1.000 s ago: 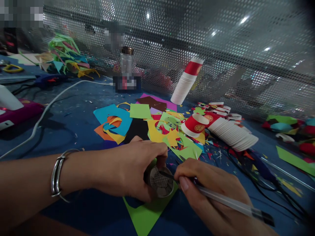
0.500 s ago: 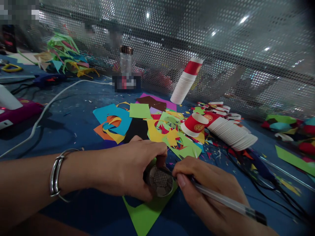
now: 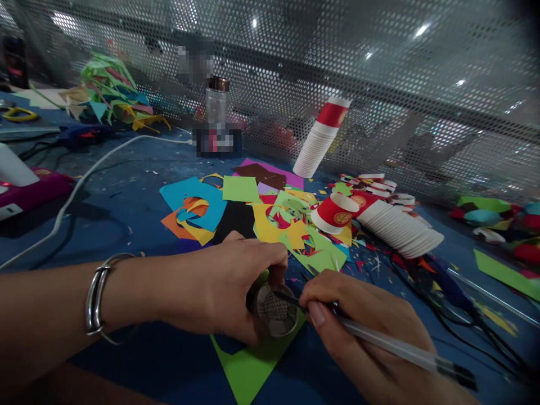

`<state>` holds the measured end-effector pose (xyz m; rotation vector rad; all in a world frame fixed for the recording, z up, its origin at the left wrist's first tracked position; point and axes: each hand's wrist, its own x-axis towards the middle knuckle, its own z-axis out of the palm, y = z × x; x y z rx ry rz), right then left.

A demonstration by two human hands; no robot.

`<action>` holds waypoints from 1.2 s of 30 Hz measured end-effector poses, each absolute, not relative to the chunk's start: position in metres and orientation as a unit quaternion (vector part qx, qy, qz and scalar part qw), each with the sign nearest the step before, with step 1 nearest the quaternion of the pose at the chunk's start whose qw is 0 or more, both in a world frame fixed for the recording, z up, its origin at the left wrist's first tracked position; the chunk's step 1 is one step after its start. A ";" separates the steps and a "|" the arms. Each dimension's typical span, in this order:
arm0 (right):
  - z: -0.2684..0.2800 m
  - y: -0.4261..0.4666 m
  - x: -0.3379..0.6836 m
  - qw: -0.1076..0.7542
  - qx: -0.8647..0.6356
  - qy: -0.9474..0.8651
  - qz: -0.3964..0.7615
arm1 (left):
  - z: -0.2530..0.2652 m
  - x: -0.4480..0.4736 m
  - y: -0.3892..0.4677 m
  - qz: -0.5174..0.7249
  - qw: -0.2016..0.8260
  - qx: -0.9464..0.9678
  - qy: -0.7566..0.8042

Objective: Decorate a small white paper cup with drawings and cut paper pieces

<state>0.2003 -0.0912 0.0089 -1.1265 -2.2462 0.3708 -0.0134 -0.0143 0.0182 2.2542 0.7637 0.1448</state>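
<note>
My left hand [image 3: 228,287], with metal bangles on its wrist, is closed around a round greyish piece [image 3: 276,309]. The top of that piece carries a dark grid in the middle and petal-like lines around it; whether it is a flat disc or the end of a cup I cannot tell. Beneath it lies a green paper sheet [image 3: 248,368] with a curved cut edge. My right hand [image 3: 358,326] pinches a clear-barrelled pen [image 3: 392,344], its dark tip reaching the right part of the round piece.
Cut coloured paper, including a blue sheet [image 3: 198,197], is heaped ahead. Behind it stands a leaning cup stack [image 3: 316,143]; another stack [image 3: 400,228] lies at right by a red paper cup [image 3: 334,212]. A white cable [image 3: 80,183] crosses the left. A perforated metal screen [image 3: 270,62] stands behind.
My right hand and the pen have shifted slightly right and down, showing more of the pen's dark tip. My left hand keeps its hold on the round piece.
</note>
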 end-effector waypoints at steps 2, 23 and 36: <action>0.009 -0.091 0.200 0.295 -0.424 -0.844 0.145 | 0.018 -0.014 -0.014 0.067 0.367 0.879 0.297; 0.005 -0.090 0.199 0.308 -0.420 -0.845 0.122 | 0.018 -0.014 -0.015 0.057 0.359 0.882 0.299; 0.010 -0.092 0.197 0.289 -0.427 -0.848 0.121 | 0.024 -0.010 -0.019 0.061 0.358 0.879 0.309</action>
